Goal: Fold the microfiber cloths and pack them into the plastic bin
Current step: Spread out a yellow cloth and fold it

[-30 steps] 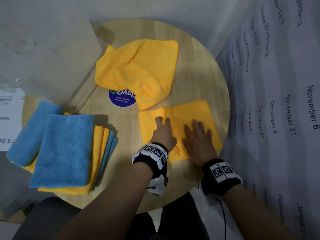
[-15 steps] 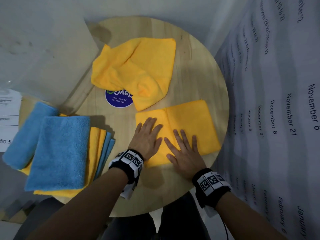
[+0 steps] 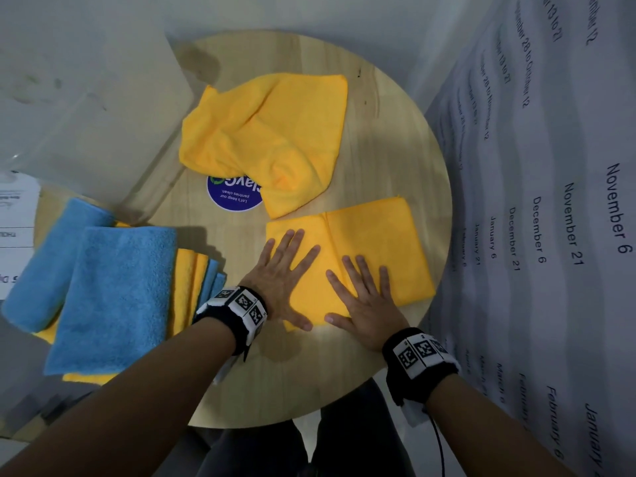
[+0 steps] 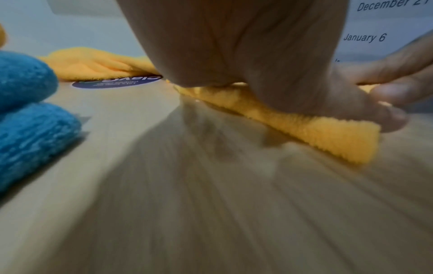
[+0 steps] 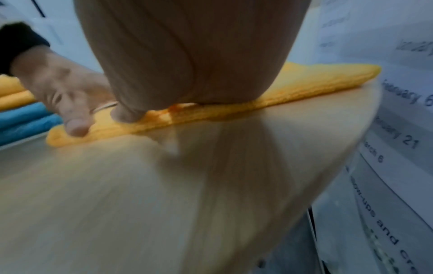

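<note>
A folded yellow cloth (image 3: 375, 246) lies flat near the right edge of the round wooden table (image 3: 392, 139). My left hand (image 3: 282, 270) presses its left part with straight, spread fingers. Beside it my right hand (image 3: 364, 294) lies flat on the cloth's near middle. The left wrist view shows the cloth's edge (image 4: 323, 133) under my left hand (image 4: 269, 74). In the right wrist view the cloth (image 5: 293, 87) lies under my right hand (image 5: 187, 64). A crumpled yellow cloth (image 3: 268, 132) lies farther back. A stack of folded blue and yellow cloths (image 3: 113, 290) rests at the left.
A clear plastic bin (image 3: 79, 108) stands at the back left, overlapping the table. A round blue sticker (image 3: 230, 197) sits at the table's centre, partly under the crumpled cloth. A printed calendar sheet (image 3: 550, 235) hangs at the right.
My left hand flattened from a curled hold on the cloth's fold and both hands slid back toward me, smoothing the folded yellow cloth flat.
</note>
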`<control>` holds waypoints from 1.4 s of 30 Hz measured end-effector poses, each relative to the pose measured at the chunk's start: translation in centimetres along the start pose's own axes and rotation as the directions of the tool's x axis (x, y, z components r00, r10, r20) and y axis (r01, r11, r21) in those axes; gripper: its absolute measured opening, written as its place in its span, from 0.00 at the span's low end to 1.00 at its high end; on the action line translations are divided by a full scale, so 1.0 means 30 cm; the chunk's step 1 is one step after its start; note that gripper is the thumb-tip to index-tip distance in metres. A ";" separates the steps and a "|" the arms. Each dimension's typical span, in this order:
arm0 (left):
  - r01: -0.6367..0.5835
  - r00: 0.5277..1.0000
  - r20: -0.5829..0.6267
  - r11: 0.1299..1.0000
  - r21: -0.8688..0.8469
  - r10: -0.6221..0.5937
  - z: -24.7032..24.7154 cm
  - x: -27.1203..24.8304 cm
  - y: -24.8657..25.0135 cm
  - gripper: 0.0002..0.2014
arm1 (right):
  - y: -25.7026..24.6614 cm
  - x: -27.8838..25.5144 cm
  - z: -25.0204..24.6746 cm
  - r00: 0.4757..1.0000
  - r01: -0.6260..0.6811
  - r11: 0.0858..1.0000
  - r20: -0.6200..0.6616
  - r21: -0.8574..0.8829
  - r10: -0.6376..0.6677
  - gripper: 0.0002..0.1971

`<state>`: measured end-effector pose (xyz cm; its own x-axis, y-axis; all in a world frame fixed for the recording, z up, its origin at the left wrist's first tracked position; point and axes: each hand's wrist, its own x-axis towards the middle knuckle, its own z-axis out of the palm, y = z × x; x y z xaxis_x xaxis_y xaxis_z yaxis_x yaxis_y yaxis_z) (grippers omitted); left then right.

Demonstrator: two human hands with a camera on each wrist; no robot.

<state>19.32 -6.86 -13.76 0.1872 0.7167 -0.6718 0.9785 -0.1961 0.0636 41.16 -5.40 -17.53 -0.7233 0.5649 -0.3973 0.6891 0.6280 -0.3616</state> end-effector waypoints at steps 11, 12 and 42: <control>0.084 0.996 -0.030 0.991 -0.102 -0.087 -0.042 0.021 0.091 0.62 | 0.154 -0.091 -0.176 0.617 -0.659 0.536 -0.029 0.528 0.787 0.30; 0.088 0.996 -0.020 0.991 -0.104 -0.090 -0.039 0.023 0.091 0.62 | 0.158 -0.091 -0.177 0.615 -0.667 0.520 0.001 0.534 0.788 0.30; 0.123 0.761 -0.364 0.671 -0.731 -0.537 -0.049 0.002 -0.064 0.34 | -0.293 0.000 -0.035 0.956 0.020 0.934 -0.281 0.356 0.086 0.30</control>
<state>17.58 -5.46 -12.84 -0.3513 0.8944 -0.2770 0.7426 0.4463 0.4993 35.05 -10.37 -13.48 -0.6445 0.7445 -0.1744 0.6453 0.4072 -0.6463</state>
